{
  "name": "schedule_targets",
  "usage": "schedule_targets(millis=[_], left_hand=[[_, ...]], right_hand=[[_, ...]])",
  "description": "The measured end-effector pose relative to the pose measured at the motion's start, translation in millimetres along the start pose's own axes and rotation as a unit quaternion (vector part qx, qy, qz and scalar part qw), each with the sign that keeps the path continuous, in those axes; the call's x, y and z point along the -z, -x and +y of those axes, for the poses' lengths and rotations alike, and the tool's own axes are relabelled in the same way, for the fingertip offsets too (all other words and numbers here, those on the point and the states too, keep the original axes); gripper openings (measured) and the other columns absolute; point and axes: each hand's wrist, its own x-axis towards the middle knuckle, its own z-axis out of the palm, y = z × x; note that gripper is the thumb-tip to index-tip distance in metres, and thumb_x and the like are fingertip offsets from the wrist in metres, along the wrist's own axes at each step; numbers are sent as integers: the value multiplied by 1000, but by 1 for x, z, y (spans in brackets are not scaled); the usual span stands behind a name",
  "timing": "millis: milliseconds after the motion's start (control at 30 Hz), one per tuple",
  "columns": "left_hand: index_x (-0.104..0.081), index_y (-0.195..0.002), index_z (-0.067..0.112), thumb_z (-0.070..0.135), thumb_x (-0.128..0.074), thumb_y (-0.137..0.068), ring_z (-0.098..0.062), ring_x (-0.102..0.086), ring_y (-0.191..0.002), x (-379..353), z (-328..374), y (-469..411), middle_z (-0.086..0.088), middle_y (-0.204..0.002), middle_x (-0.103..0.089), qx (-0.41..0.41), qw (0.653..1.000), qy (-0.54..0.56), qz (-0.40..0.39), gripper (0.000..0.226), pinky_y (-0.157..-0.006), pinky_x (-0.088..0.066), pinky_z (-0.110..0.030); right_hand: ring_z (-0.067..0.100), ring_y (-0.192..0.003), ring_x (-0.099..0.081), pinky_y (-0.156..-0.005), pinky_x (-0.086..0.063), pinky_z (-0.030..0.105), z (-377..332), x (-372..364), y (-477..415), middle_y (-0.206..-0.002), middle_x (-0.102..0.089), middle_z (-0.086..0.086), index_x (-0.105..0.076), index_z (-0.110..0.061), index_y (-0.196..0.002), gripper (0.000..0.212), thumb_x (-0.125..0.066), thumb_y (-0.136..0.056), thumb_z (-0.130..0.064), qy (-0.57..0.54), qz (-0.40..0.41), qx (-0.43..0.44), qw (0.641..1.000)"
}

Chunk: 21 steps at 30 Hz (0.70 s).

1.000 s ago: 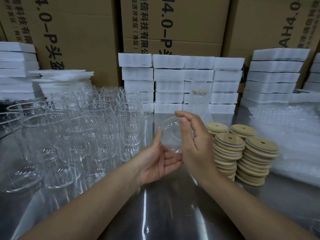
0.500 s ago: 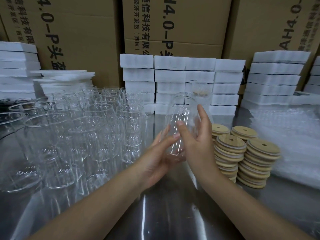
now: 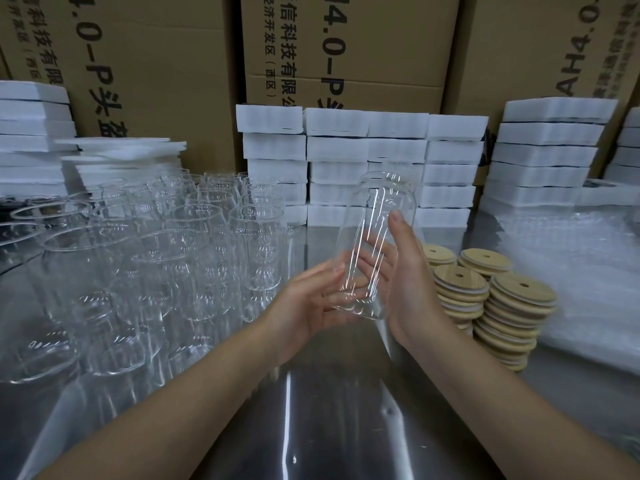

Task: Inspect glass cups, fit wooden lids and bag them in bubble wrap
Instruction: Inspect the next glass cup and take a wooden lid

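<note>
One tilted glass cup (image 3: 381, 202) sits gripped in the right hand (image 3: 412, 289), left hand (image 3: 311, 301) propping its base flat-fingered.

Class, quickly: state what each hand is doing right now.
Left hand: open, straight fingers touching the glass cup near its base.
Right hand: holding the glass cup, thumb and fingers around its side.
</note>
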Motion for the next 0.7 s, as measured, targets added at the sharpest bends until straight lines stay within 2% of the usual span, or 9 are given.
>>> schedule_targets(millis=[100,200,267,333,433,533,600,667,700], left_hand=[[-60,-129,29,36,-56,-78,-28,-67,-104,1,0,0,-17,-114,-69,27,998,46,-30,52,-94,-52,-43],[-50,-141,32,39,-65,-76,-30,-62,-114,-6,-1,0,-19,-123,-64,26,996,70,-48,67,-95,-53,-43],[-49,-141,33,46,-88,-56,-26,-61,-115,-13,-4,0,-10,-129,-63,8,997,62,-38,94,-93,-54,-41],[-46,-139,32,46,-94,-39,-17,-65,-110,-20,-9,3,6,-128,-62,-40,999,6,2,112,-91,-55,-40],[-43,-125,39,37,-85,-41,-1,-67,-103,-25,-15,5,22,-118,-58,-126,982,-103,99,94,-92,-55,-33],[-45,-117,39,26,-88,-49,-12,-66,-106,-27,-15,8,0,-125,-56,-151,970,-139,126,81,-92,-57,-37],[-48,-117,38,20,-88,-54,-15,-68,-95,-28,-12,10,-10,-121,-55,-153,972,-132,121,77,-83,-60,-34],[-52,-118,34,26,-91,-55,-13,-67,-84,-29,-10,11,-19,-114,-54,-145,976,-119,109,75,-72,-60,-27],[-53,-119,33,34,-83,-56,-13,-67,-82,-30,-9,12,-24,-112,-55,-140,978,-117,101,70,-69,-59,-25]], right_hand=[[11,-97,-69,-98,-49,40,-1,2,0,-119,-66,2,-50,-34,-117,67,-66,-57,-59,18,-14,4,1000],[15,-98,-70,-95,-52,38,-2,3,-2,-119,-65,6,-48,-25,-128,76,-67,-61,-56,8,-1,22,1000],[18,-98,-70,-91,-54,39,1,1,-2,-118,-66,8,-46,-21,-132,80,-71,-64,-56,2,18,41,999],[17,-99,-69,-88,-55,36,4,-1,-2,-117,-65,4,-43,-20,-132,81,-74,-67,-57,13,46,66,997],[17,-108,-64,-94,-50,32,4,-5,-1,-113,-58,-8,-32,-27,-129,94,-77,-56,-65,19,91,104,990],[15,-103,-66,-87,-52,28,2,-7,-2,-114,-58,-4,-30,-27,-129,94,-71,-50,-58,-17,86,110,990],[16,-99,-68,-86,-53,28,2,-6,-2,-114,-59,-1,-30,-27,-130,93,-71,-51,-54,-24,77,108,991],[17,-98,-69,-85,-55,27,1,-6,-2,-115,-59,1,-29,-27,-133,95,-71,-52,-52,-25,70,109,991],[16,-97,-70,-84,-56,25,1,-5,-1,-115,-60,1,-29,-27,-135,97,-71,-51,-52,-27,67,110,991]])
